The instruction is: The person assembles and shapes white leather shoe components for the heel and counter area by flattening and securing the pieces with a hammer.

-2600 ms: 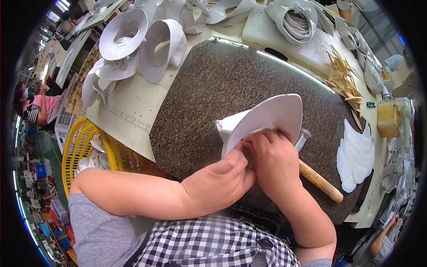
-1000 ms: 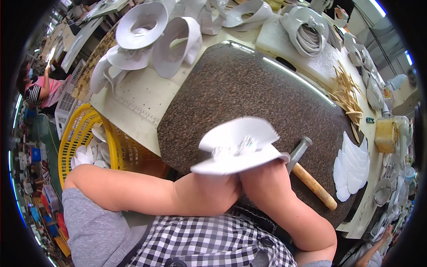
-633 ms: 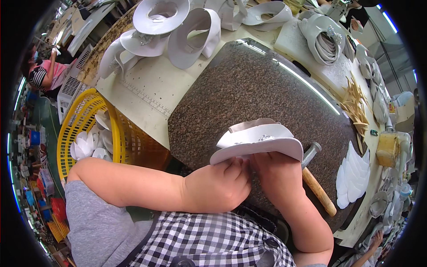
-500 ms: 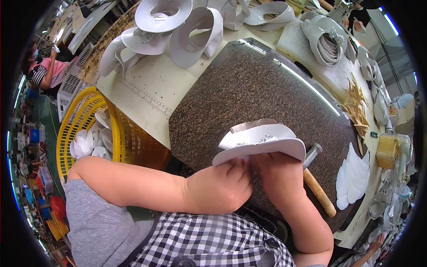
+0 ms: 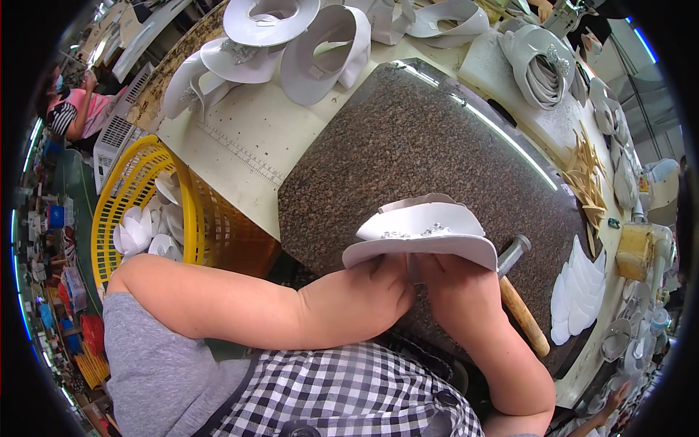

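Observation:
Both my hands hold a white shoe upper [image 5: 422, 247] with a cluster of clear rhinestones on it, just above the near part of a dark speckled stone slab [image 5: 349, 160]. My left hand [image 5: 364, 298] is closed at the upper's near left edge, its fingertips hidden beneath it. On the right, my right hand [image 5: 466, 291] grips the same edge from below, with its fingers curled out of sight. The two hands sit close together under the rim. A hammer [image 5: 524, 313] with a wooden handle lies on the slab beside my right wrist.
Several white uppers [image 5: 320, 62] stand along the back of the pale table. A yellow basket [image 5: 191, 218] at left holds white pieces. White layered pieces [image 5: 579, 291] and tan strips [image 5: 586, 182] lie at right. Another person [image 5: 76, 113] sits at far left.
The upper has shifted slightly left and tilted a little, showing more of its rhinestones. My left fingers have moved up further under its edge, and my right hand has turned slightly.

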A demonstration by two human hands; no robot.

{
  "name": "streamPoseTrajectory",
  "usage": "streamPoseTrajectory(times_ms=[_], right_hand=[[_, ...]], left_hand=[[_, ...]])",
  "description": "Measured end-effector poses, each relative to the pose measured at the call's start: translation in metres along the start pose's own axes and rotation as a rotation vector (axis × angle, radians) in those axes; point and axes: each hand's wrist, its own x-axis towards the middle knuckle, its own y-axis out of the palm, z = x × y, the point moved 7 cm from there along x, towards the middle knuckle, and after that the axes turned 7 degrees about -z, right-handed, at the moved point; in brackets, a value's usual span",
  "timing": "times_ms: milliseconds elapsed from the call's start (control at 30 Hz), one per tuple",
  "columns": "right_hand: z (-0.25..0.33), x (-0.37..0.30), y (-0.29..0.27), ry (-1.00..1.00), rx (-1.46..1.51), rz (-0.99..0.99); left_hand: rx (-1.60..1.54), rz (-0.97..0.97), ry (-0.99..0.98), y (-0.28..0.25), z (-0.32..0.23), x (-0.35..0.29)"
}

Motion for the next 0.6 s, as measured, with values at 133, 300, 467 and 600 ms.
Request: streamPoseTrajectory(times_ms=[133,300,467,600], right_hand=[[0.009,-0.005,-0.012,-0.114,0.058,-0.035],[0.013,-0.003,-0.012,-0.103,-0.063,-0.096],[-0.022,-0.003,-0.017,-0.099,0.034,-0.249],[-0.073,-0.028,-0.039,0.441,0.942,-0.559]], left_hand=[[-0.035,0.091,0.007,0.004,0.001,0.002],[-0.011,0.037,0.032,-0.002,0.014,0.008],[-0.156,-0.409,0.146,-0.058,0.042,0.033],[-0.499,-0.63,-0.288,-0.066,0.099,0.059]])
